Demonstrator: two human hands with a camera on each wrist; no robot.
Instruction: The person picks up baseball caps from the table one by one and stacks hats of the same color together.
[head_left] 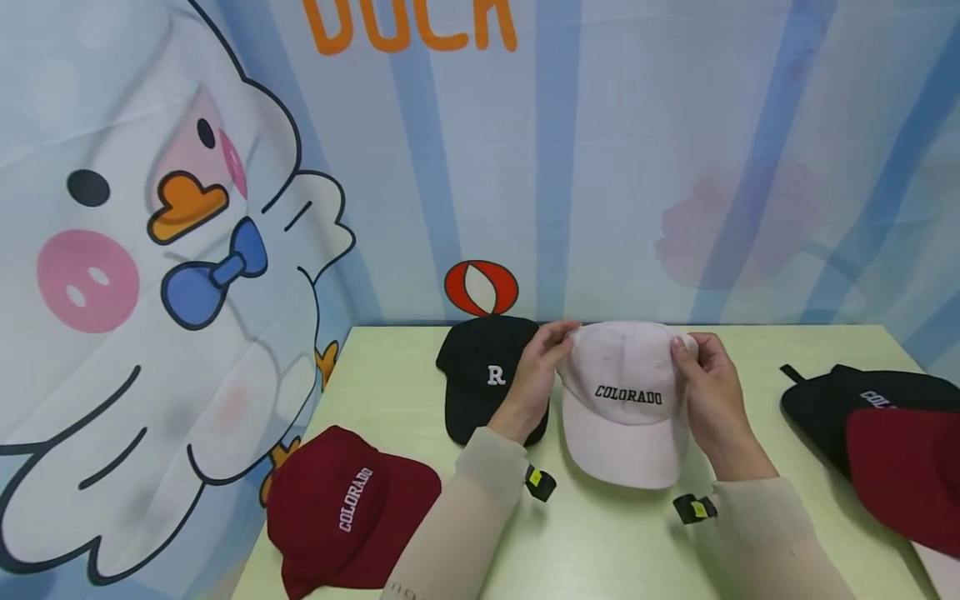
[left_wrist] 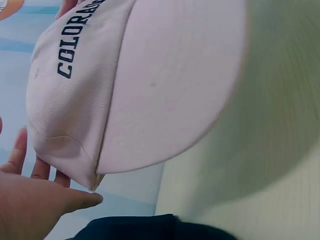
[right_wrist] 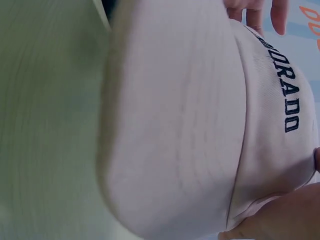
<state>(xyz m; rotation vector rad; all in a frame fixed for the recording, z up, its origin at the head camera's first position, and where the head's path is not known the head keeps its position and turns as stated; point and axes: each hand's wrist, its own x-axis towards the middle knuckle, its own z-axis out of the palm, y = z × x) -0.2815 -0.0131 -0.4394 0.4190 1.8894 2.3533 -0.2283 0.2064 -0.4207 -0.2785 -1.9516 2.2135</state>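
Note:
A pale pink baseball cap (head_left: 622, 450) with dark COLORADO lettering is held between both hands, its brim toward me and downward. The left hand (head_left: 531, 382) holds the cap's left side; in the left wrist view its fingers (left_wrist: 41, 169) reach behind the crown, with the thumb near the lower edge. On the other side, the right hand (head_left: 716, 392) pinches the crown, thumb in front and fingers behind. The brim casts a shadow on the table in the left wrist view. A black cap (head_left: 468, 400) with a white R stands just left, partly hidden by the left hand.
A dark red COLORADO cap (head_left: 315, 492) lies at the table's left front. On the right, a black cap (head_left: 825, 408) is partly covered by another dark red cap (head_left: 900, 475), with a pale edge below. A printed cloth backdrop (head_left: 615, 167) rises behind the light table (head_left: 600, 550).

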